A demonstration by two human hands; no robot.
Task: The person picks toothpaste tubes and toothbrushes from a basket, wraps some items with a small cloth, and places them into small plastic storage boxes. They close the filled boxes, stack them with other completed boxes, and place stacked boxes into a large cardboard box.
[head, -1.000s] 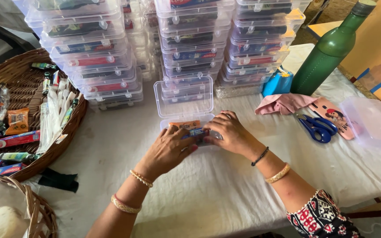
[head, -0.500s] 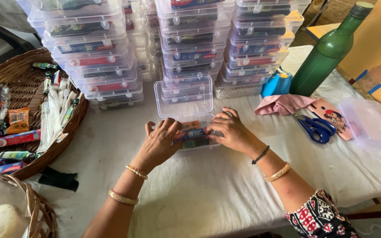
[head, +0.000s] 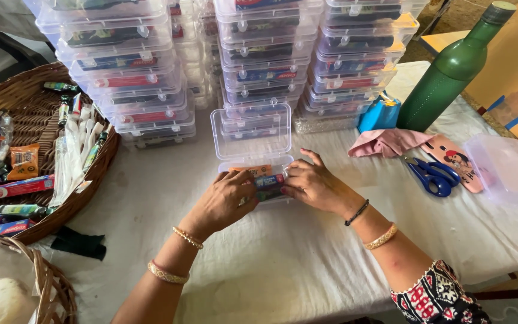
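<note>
Clear plastic hinged box lay open; left hand and right hand fingers pressed, perhaps gripped, small colourful packets inside.

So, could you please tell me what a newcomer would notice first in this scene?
Stacks of clear boxes fill the back of the table. In front of them both hands, left and right, press small packets into an open box. A wicker basket of sachets sits at the left, a green bottle and blue scissors at the right.
</note>
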